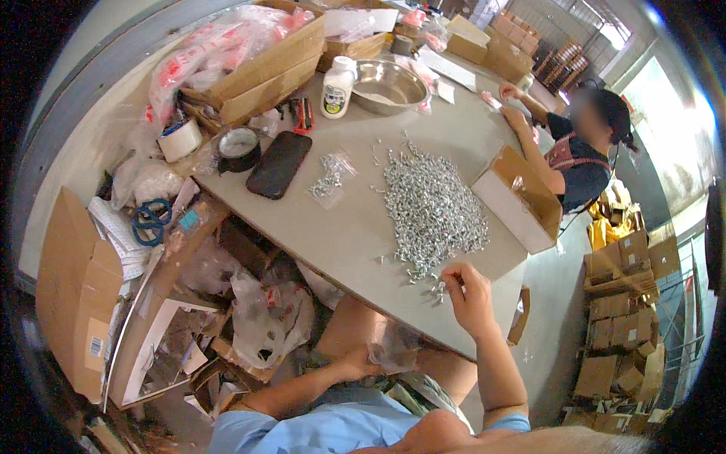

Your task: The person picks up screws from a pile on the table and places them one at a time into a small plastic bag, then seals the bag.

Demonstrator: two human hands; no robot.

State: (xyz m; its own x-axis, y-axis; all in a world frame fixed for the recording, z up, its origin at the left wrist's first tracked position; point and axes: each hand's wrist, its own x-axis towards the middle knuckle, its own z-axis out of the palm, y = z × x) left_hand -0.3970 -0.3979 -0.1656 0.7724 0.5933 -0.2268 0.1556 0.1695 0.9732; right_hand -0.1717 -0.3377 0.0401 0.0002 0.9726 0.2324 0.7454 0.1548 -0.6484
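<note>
In the head view, the screw pile (435, 208) lies on the bench (333, 246); at its near edge, the right hand (466, 296) has thumb and fingertips close together, though whether they grip a screw I can't tell. Nearer the body than the pile, the left hand (361, 365) holds a clear plastic bag (395, 352).

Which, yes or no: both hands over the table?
No, only the right hand is; the left hand is down near the thighs.
</note>
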